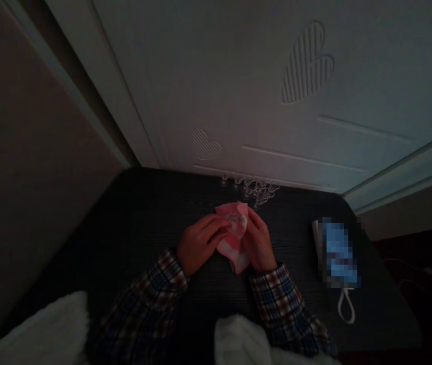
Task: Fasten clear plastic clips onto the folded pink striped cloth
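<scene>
Both hands are around a pink and white cloth (231, 243) above the dark table. My left hand (202, 241) presses its fingers onto the cloth's left side and front. On the right side, my right hand (260, 242) grips the cloth, its fingertips partly hidden behind it. Something small and shiny, perhaps clear glass, shows in the cloth's folds near the left fingertips; I cannot make out its shape. Just beyond the hands, several small clear glass-like pieces (256, 190) stand grouped along the table's back edge.
The dark table (132, 218) backs onto a white panel (208, 76) with raised heart shapes. A blurred blue object with a white strap (339, 253) lies at the table's right. White fluffy fabric (242, 339) shows at the near edge.
</scene>
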Tool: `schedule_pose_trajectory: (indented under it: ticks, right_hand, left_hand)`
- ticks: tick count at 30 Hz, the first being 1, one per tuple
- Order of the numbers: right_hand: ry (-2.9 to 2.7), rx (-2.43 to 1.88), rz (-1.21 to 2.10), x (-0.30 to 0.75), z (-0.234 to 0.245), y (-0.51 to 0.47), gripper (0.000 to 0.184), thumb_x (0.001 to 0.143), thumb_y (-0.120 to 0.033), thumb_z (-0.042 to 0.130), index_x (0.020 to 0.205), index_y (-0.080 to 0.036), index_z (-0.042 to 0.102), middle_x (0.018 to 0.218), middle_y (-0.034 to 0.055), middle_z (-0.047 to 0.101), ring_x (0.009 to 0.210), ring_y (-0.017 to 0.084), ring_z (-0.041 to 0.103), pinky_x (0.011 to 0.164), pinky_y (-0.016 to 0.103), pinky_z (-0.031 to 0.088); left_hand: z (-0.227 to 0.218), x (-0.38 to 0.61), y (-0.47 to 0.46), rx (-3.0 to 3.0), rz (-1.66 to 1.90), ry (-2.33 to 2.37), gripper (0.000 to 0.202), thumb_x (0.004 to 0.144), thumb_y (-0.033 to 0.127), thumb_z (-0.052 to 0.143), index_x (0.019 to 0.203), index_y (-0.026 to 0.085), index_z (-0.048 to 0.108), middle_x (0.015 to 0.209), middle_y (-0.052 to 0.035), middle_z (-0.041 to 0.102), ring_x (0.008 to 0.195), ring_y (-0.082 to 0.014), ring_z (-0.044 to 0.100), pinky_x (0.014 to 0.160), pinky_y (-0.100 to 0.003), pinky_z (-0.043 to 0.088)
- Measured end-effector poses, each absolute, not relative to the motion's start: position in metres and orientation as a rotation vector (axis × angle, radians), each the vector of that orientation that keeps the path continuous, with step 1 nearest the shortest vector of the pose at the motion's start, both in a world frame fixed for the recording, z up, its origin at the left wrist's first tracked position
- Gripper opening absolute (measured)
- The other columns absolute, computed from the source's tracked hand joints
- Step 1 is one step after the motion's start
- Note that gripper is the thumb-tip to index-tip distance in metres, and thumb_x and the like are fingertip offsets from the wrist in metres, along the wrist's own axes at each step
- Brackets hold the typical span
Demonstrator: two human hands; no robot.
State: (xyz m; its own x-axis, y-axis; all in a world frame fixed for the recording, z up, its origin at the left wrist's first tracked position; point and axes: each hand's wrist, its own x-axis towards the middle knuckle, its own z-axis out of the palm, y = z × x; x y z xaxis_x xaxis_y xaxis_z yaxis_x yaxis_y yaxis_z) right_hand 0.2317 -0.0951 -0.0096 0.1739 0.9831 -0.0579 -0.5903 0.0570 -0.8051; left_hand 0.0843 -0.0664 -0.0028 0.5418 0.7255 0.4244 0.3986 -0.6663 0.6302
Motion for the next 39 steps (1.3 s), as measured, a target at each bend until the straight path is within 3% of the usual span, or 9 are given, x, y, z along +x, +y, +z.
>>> schedule_pose_trajectory:
  ticks: [7, 10, 15, 19, 28, 34, 39]
  right_hand:
    - [-0.774, -0.95, 1.191, 0.233, -0.008, -0.097, 0.031, 0.079, -0.028, 0.056, 0.109, -0.023, 0.056, 0.113, 0.0032, 0.06, 0.1, 0.018, 0.055, 0.089, 0.032, 0.041]
    - [-0.859, -1.016, 1.085, 0.233, -0.006, -0.097, 0.023, 0.08, -0.028, 0.054, 0.102, -0.023, 0.059, 0.102, 0.0015, 0.063, 0.093, 0.017, 0.056, 0.084, 0.028, 0.042]
    - [-0.981, -1.196, 0.874, 0.23, -0.003, -0.098, 0.018, 0.085, -0.029, 0.045, 0.091, -0.022, 0.061, 0.088, -0.0002, 0.062, 0.082, 0.015, 0.053, 0.075, 0.025, 0.039]
    - [-1.001, -1.312, 0.717, 0.229, -0.004, -0.102, 0.015, 0.084, -0.028, 0.045, 0.088, -0.023, 0.059, 0.079, -0.0008, 0.059, 0.072, 0.015, 0.05, 0.069, 0.025, 0.036]
    - [-1.14, -1.407, 0.497, 0.229, -0.004, -0.109, 0.029, 0.083, -0.02, 0.041, 0.11, -0.026, 0.051, 0.093, 0.0013, 0.059, 0.08, 0.017, 0.053, 0.074, 0.027, 0.037]
    - [-1.495, -1.48, 0.299, 0.234, -0.006, -0.11, 0.032, 0.084, -0.019, 0.036, 0.114, -0.02, 0.05, 0.102, 0.005, 0.061, 0.089, 0.017, 0.057, 0.08, 0.028, 0.041]
    - [-1.537, -1.522, 0.215, 0.235, -0.011, -0.109, 0.033, 0.085, -0.017, 0.033, 0.115, -0.018, 0.047, 0.106, 0.007, 0.06, 0.094, 0.017, 0.058, 0.082, 0.029, 0.044]
  left_hand:
    - [-0.002, 0.084, -0.065, 2.326, 0.944, 0.889, 0.018, 0.085, 0.019, 0.045, 0.097, 0.02, 0.059, 0.101, -0.0044, 0.061, 0.097, -0.0159, 0.056, 0.089, -0.031, 0.046]
    - [-0.003, 0.084, -0.065, 2.337, 0.909, 0.879, 0.018, 0.086, 0.019, 0.044, 0.097, 0.021, 0.057, 0.102, -0.0033, 0.06, 0.099, -0.0156, 0.055, 0.088, -0.03, 0.045]
    - [-0.005, 0.085, -0.068, 2.29, 0.836, 0.986, 0.033, 0.084, 0.024, 0.048, 0.117, 0.021, 0.043, 0.113, -0.0046, 0.057, 0.1, -0.0171, 0.055, 0.087, -0.032, 0.046]
    - [-0.001, 0.085, -0.068, 2.306, 0.801, 0.985, 0.026, 0.085, 0.029, 0.046, 0.11, 0.021, 0.048, 0.11, -0.005, 0.055, 0.1, -0.0176, 0.053, 0.086, -0.032, 0.046]
    - [-0.004, 0.086, -0.069, 2.275, 0.832, 0.995, 0.029, 0.087, 0.026, 0.044, 0.116, 0.021, 0.047, 0.096, -0.0036, 0.058, 0.088, -0.0158, 0.055, 0.081, -0.029, 0.044]
    - [-0.002, 0.086, -0.068, 2.112, 0.721, 1.052, 0.024, 0.089, 0.032, 0.038, 0.106, 0.02, 0.05, 0.074, 0.0013, 0.054, 0.067, -0.0126, 0.053, 0.064, -0.024, 0.041]
    - [0.003, 0.088, -0.069, 2.069, 0.675, 1.012, 0.023, 0.091, 0.031, 0.031, 0.094, 0.018, 0.05, 0.076, 0.0004, 0.054, 0.071, -0.0131, 0.053, 0.065, -0.025, 0.038]
